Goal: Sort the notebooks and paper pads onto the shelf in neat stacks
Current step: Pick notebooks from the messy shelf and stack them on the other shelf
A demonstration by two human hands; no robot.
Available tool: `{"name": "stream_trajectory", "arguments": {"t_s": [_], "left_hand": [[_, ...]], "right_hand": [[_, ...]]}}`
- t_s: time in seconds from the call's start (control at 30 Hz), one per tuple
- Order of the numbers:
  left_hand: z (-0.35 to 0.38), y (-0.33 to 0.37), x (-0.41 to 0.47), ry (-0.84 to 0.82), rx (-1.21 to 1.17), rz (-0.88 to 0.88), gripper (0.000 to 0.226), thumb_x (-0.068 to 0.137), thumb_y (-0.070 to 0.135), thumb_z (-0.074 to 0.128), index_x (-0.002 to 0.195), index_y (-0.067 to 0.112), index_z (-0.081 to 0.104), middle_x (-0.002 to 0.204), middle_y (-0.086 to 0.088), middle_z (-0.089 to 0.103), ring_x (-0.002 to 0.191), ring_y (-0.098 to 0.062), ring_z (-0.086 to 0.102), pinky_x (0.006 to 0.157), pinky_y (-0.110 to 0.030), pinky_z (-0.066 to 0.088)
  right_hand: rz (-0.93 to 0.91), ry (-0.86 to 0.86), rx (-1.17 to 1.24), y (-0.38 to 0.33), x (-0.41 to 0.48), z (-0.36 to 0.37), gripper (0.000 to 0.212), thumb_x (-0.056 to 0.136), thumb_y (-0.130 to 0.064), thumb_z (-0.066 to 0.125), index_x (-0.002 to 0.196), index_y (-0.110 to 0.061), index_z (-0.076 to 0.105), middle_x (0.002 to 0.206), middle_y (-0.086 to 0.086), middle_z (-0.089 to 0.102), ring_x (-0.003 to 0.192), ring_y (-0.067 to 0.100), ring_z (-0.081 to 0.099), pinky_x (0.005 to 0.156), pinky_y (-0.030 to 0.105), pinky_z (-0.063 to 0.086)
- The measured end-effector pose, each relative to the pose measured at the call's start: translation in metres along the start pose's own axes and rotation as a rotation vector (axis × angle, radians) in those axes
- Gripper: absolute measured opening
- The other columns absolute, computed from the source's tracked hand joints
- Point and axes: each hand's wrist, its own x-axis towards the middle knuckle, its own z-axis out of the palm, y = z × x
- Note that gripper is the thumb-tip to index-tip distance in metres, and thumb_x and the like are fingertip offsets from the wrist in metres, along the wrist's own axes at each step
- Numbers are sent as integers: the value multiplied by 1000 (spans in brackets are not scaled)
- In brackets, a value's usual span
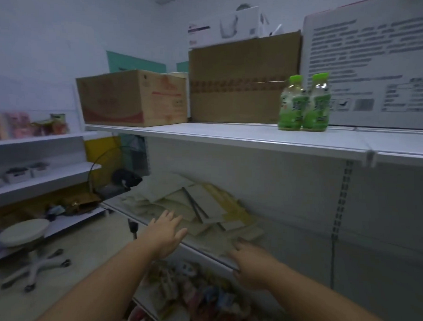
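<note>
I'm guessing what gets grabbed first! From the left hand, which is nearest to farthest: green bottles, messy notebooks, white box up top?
1. Notebooks, just beyond the left hand, lower shelf.
2. Green bottles, upper shelf, to the right.
3. White box, highest, atop the brown box.

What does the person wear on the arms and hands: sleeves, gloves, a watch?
Nothing that shows. The left hand and the right hand are bare, and both forearms too, down to the picture's edge: no sleeve, glove or watch. A thin ring would be lost in the blur.
</note>
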Motion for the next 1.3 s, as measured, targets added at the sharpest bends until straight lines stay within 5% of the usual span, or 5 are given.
{"name": "stream_trajectory", "arguments": {"t_s": [0.4, 0.77, 1.07, 1.2, 1.3], "left_hand": [[0, -47, 106, -4, -160, -1, 57, 99, 48, 33, 149, 22, 28, 156, 0, 26, 142, -16, 27, 113, -27, 24], [0, -61, 180, 103, -1315, -192, 26, 97, 10, 48, 113, -6, 62, 84, -13, 70, 73, -24, 70, 72, -33, 56], [-8, -57, 215, -180, -1888, -285, 21, 93, 5, 43, 72, 7, 47, 59, -11, 48, 53, -25, 50, 51, -29, 49], [-8, -103, 223, 16, -1832, -224, 34, 89, -7, 34, 111, 12, 52, 94, -11, 61, 84, -31, 59, 79, -44, 52], [-16, -142, 221, 42, -1738, -134, 47, 85, -9, 34, 123, 16, 47, 98, -10, 60, 87, -31, 58, 69, -39, 50]], "right_hand": [[193, 252, 286, 18, 196, -6, 58, 95, -45, 40, 142, -14, 32, 152, 12, 25, 138, 27, 28, 110, 38, 31], [153, 633, -59, 26, 234, -6, 44, 34, -27, 88, 38, -20, 45, 29, -2, 27, 22, 6, 34, 32, 6, 15], [20, 677, 247, -36, 228, -38, 45, 89, -45, 34, 114, -18, 60, 107, 5, 68, 92, 22, 65, 68, 34, 53], [265, 158, 244, -34, 216, -27, 114, 63, -88, 9, 152, -16, 5, 160, 5, -3, 147, 20, 4, 118, 34, 14], [380, 52, 196, -26, 210, -13, 71, 94, -54, 33, 152, -21, 8, 160, 4, 0, 147, 19, 4, 118, 30, 12]]}}
